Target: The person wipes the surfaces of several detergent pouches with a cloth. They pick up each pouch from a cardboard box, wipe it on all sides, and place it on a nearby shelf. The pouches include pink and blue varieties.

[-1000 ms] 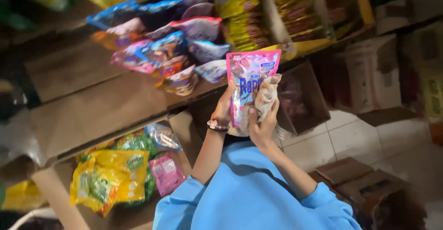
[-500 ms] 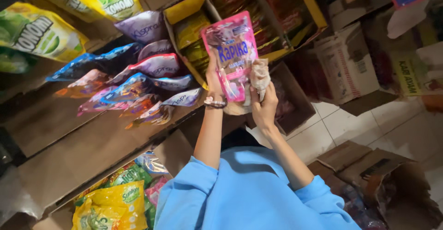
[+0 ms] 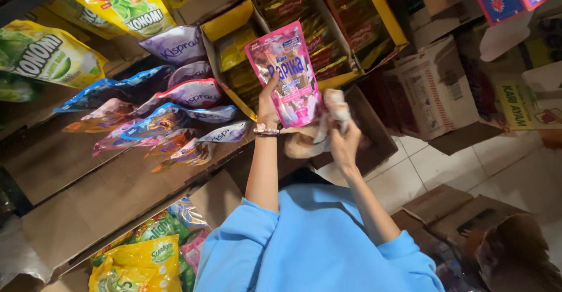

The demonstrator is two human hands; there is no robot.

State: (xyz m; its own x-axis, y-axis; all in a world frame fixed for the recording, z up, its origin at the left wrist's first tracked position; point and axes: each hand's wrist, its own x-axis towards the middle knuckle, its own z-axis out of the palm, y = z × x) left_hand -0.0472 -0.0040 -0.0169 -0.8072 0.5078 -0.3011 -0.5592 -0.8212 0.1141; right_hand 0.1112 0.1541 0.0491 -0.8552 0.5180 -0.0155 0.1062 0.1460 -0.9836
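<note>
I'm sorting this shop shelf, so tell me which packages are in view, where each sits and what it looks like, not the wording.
Pink refill pouch: raised in the left hand, glossy, flat.
Crumpled pale cloth: in the right hand.
Purple, blue and pink pouches: heaped on the middle shelf.
Yellow-green pouches: upper left shelf.
Yellow carton of dark red sachets: top centre.
Yellow pouch: lower shelf.

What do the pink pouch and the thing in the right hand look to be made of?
Pink pouch: glossy plastic film, judging by its sheen and printed surface. Rag in the right hand: soft, matte whitish cloth, crumpled and limp; the left hand holds the pouch.
</note>
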